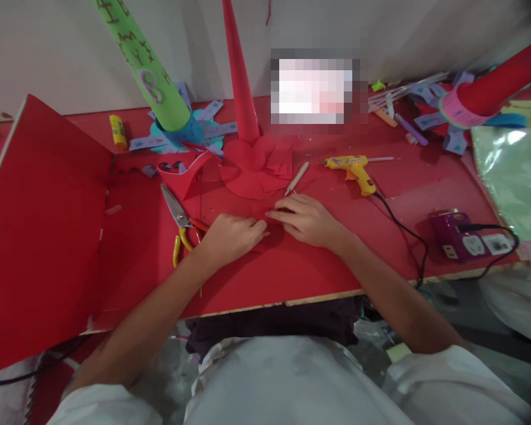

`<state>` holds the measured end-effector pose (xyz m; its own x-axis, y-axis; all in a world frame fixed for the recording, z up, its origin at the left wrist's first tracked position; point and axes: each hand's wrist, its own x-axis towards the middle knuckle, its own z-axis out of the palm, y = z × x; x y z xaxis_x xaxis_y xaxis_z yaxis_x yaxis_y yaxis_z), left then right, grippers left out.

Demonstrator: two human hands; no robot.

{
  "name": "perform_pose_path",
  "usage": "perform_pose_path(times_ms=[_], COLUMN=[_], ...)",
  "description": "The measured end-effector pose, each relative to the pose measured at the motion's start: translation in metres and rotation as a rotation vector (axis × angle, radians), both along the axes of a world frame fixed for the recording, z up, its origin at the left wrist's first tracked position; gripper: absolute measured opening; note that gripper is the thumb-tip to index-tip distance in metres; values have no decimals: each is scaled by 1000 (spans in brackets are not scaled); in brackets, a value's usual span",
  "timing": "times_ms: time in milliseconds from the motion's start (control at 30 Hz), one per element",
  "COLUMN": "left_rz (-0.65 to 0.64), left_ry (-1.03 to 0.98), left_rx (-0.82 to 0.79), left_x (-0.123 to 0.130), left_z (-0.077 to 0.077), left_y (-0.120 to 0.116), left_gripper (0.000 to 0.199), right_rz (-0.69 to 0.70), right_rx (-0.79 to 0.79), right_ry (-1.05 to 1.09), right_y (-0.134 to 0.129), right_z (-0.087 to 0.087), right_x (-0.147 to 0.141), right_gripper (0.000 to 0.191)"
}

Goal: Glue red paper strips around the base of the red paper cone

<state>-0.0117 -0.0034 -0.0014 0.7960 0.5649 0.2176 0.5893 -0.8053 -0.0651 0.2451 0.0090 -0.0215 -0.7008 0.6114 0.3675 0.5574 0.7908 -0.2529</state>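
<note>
One tall red paper cone [240,77] looks formed, flat red paper cutouts [280,160] seemingly unattached; left hand [234,237] curled, right hand [310,221] half-open, holds unclear.

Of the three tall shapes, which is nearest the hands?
The slim red cone in the middle, beyond the left hand and right hand; the green tube is farther left, the fat red tube farther right.

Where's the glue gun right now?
In the head view, the yellow glue gun lies right of centre on the red tabletop, beyond and rightward of the right hand, with a pale stick to its left.
</note>
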Motion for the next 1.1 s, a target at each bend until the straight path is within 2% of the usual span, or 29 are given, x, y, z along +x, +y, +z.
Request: perform_pose_path(times_ms=[200,367,433,567,700,800,1000,1100], left_rz=[-58,-27,-10,-8,-30,-40,-43,-33], left_ry=[112,187,202,200,176,179,161,159], left_rx=[-174,-284,-315,-396,-478,-479,-412,-379], left_x=[-4,-4,-4,-10,-17,-18,-13,-12], left_z=[8,18,21,27,31,31,23,19], left_y=[4,6,6,7,10,11,9,7], left_gripper=[30,39,42,40,38,40,44,42], right_rz=[-48,-352,-403,-347,-342,-336,-404,-423], right_rx=[-16,50,57,67,78,95,68,89], right_ry=[-1,-27,-120,-314,-315,-346,-241,-79], right_y=[-1,22,35,51,51,51,46,37], right_z=[-2,4,9,15,15,15,15,17], right_x=[-1,18,28,36,31,30,28,18], right_gripper=[38,43,45,44,34,30,37,33])
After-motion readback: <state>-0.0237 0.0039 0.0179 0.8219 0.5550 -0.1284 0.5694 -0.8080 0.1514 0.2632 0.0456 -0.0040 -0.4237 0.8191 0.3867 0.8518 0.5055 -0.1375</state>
